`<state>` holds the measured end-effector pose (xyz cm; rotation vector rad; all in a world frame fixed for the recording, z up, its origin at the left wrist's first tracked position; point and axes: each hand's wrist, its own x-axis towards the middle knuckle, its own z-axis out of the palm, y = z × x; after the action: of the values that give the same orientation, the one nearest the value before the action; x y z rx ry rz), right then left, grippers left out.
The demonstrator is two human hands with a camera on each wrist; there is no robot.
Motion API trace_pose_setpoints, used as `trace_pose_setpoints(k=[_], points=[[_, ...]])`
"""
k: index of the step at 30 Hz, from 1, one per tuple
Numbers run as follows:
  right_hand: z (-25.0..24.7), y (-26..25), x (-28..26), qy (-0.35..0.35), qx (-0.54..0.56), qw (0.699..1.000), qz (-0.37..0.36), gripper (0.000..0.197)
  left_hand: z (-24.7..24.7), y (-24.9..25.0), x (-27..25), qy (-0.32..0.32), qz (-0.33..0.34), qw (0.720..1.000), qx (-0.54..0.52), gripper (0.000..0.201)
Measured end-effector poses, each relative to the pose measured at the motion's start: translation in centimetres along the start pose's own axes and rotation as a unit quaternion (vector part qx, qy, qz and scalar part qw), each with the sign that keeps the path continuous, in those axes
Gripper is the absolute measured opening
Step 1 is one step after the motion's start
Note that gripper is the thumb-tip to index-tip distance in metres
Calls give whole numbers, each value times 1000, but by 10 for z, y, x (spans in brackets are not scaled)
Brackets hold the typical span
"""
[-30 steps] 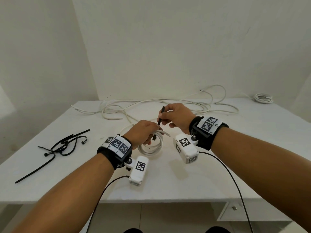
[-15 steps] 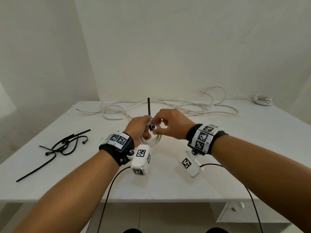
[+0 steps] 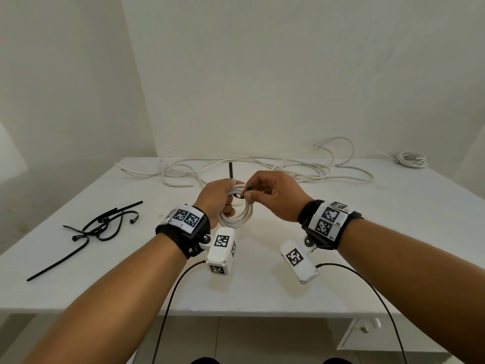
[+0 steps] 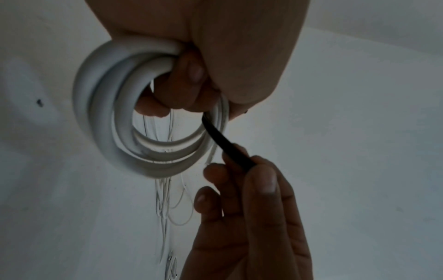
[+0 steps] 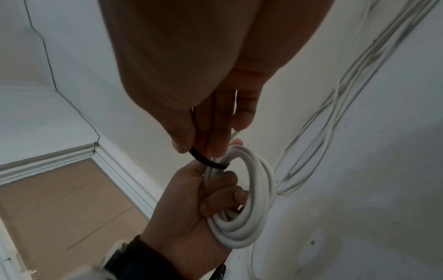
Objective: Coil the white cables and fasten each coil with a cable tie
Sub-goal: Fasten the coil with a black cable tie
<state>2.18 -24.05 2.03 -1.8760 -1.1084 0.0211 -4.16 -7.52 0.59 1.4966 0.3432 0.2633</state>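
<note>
Cinching tie (image 3: 231, 170) on coil (image 3: 237, 215) | left hand (image 3: 217, 198) grips coil, right hand (image 3: 273, 197) pinches tie | one bundle (image 3: 412, 159) done; loose cable (image 3: 262, 169) left

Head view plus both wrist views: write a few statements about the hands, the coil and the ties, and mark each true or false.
1. The left hand grips the white cable coil. True.
2. The right hand is empty. False: it pinches the black cable tie looped round the coil.
3. The spare cable ties lie on the table's left side. True.
4. All the cable is coiled. False: loose white cable sprawls along the back.
5. A small coil lies at far right. True.
</note>
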Motion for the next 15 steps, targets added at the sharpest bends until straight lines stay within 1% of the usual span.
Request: trace_pose_setpoints(k=[4,8,11,13,15], points=[[0,-3,-2,21,37,999,15,3,1,0,-1,17,37,998,39,32],[2,-7,4,102,86,988,74,13,8,-1,-4,32,105,984,144,28],[7,-8,9,151,106,976,113,15,12,-2,-4,28,129,974,181,29],[11,-7,10,170,96,974,119,16,15,-1,-5,25,140,971,192,29],[15,-7,9,171,81,976,108,16,16,-2,-6,27,162,964,209,31]])
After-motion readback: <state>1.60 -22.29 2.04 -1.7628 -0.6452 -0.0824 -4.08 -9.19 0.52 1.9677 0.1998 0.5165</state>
